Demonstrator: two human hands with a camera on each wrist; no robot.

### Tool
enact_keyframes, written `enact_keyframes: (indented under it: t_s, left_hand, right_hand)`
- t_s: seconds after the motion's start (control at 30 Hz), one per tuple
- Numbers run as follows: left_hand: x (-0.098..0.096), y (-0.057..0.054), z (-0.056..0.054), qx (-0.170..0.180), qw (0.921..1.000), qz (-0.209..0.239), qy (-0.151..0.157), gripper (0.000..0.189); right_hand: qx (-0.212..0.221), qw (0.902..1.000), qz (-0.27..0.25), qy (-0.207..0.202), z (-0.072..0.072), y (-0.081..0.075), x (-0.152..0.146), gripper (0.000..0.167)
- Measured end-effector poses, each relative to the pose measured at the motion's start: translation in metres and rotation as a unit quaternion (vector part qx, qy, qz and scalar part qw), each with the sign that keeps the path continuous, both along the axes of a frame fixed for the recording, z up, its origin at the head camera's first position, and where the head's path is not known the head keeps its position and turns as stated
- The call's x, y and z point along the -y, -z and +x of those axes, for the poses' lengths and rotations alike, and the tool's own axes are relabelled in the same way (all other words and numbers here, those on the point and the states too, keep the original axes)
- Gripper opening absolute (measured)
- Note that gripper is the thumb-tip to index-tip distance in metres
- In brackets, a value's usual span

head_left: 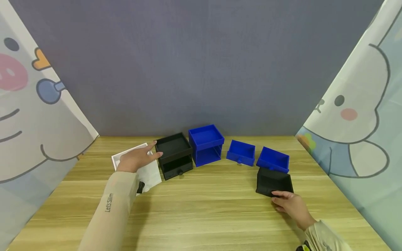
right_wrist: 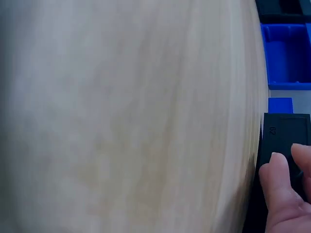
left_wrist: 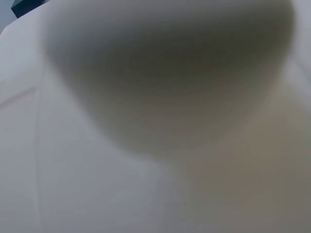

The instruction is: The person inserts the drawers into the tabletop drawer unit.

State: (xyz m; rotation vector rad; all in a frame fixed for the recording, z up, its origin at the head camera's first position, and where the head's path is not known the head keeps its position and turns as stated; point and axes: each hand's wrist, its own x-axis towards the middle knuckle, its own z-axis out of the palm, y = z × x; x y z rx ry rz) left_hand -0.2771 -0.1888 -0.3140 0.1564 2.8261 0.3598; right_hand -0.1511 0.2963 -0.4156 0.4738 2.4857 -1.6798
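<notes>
The black drawer [head_left: 274,182] is just past our right hand [head_left: 292,206], which pinches its front. It looks light, stiff and smooth, so the front wall seems good to hold. Our left hand [head_left: 135,159], fingers spread, is at the black box's [head_left: 173,146] edge. Blue drawers [head_left: 241,152] lie farther past our right hand.

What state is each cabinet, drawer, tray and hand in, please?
Black cabinet: upper slot open, lower drawer in place.
Blue cabinet: front open, no drawer visible inside.
Left blue drawer: out, upright, empty.
Right blue drawer: out, upright, empty.
Black drawer: out, empty, pinched at the front.
White tray: partly hidden, contents unclear.
Left hand: fingers extended at the black cabinet.
Right hand: holding the black drawer.
</notes>
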Motion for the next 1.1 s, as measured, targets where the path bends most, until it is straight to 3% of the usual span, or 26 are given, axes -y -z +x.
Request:
enact_keyframes:
  t_s: [0.17, 0.47, 1.1]
  left_hand:
    - [-0.001, 0.001, -0.001, -0.001, 1.0000, -0.004, -0.002, 0.083]
    - [0.000, 0.001, -0.001, 0.003, 1.0000, -0.005, -0.001, 0.084]
    - [-0.003, -0.001, -0.001, 0.007, 0.9999, -0.009, -0.008, 0.081]
  right_hand:
    - [-0.006, 0.9981, -0.053, 0.030, 0.001, -0.001, -0.004, 0.033]
    - [-0.012, 0.9968, -0.063, 0.047, 0.003, -0.002, -0.002, 0.034]
    - [-0.036, 0.9962, -0.067, -0.042, 0.000, -0.016, 0.021, 0.028]
